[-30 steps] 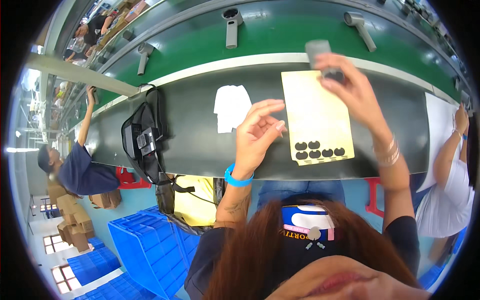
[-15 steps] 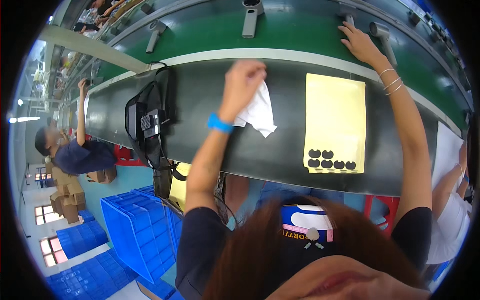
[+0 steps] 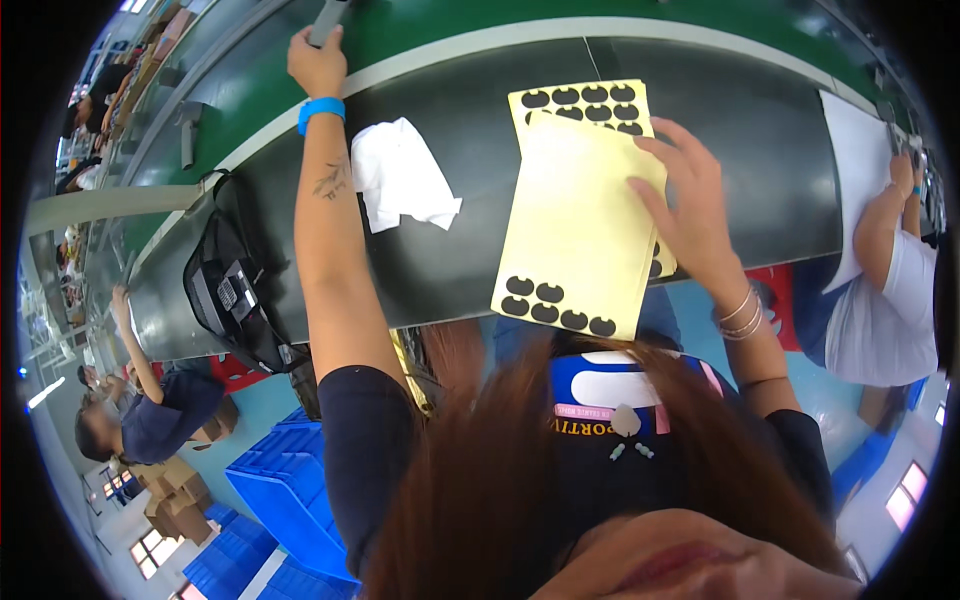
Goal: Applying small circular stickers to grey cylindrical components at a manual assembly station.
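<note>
My left hand [image 3: 318, 66] reaches over the green belt, fingers closed round a grey handheld device [image 3: 328, 22] shaped like a handle; its far end is cut off by the picture's upper edge. My right hand [image 3: 692, 195] is over the right side of a yellow sticker sheet [image 3: 575, 215], thumb and fingers apart; whether the fingertips touch it I cannot tell. Several black oval stickers sit along that sheet's near edge. Partly under it, a second yellow sheet [image 3: 519, 103] shows rows of black stickers. A crumpled white cloth [image 3: 405, 178] lies between my arms on the dark table.
A black bag [image 3: 215, 285] stands on the table at left. Another grey device [image 3: 188, 140] rests on the green belt [image 3: 440, 18]. Blue crates [image 3: 290, 490] are stacked on the floor at lower left. Co-workers sit at left [image 3: 165, 410] and right [image 3: 880, 300].
My left hand has left the white cloth and taken hold of a grey device on the belt. My right hand has come back from the belt to the sheets. The top sheet now lies askew, uncovering another.
</note>
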`<state>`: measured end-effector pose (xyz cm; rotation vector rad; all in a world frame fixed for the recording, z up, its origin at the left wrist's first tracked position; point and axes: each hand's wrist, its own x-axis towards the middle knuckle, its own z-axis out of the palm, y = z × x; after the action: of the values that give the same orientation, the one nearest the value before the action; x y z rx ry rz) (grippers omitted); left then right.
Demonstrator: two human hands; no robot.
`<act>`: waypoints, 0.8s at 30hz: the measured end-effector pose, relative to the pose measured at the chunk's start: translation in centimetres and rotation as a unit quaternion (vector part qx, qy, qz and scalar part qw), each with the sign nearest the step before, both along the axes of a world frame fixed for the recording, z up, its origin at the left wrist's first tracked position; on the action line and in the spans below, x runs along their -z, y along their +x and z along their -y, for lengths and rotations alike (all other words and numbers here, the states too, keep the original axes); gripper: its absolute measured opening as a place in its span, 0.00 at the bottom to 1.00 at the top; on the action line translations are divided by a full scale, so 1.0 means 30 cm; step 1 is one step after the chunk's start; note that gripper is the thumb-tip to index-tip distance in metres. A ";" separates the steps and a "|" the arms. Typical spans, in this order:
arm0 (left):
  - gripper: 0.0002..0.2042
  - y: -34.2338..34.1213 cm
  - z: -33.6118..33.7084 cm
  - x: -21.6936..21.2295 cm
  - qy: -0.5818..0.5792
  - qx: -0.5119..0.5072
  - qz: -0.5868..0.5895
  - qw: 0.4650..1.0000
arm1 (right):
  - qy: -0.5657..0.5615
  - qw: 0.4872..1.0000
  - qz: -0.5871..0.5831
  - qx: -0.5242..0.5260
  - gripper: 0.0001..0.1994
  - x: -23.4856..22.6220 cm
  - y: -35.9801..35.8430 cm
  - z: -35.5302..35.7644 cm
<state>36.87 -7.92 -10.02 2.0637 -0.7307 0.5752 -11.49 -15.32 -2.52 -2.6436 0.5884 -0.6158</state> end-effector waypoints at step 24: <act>0.23 -0.875 -0.232 -0.435 -0.150 0.374 -0.079 0.912 | 0.100 0.986 0.066 -0.116 0.16 0.030 0.090 0.188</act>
<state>10.63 -0.96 3.03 1.3739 -1.1662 0.0683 -8.80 -20.97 -3.41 -2.4142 0.2808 -0.6194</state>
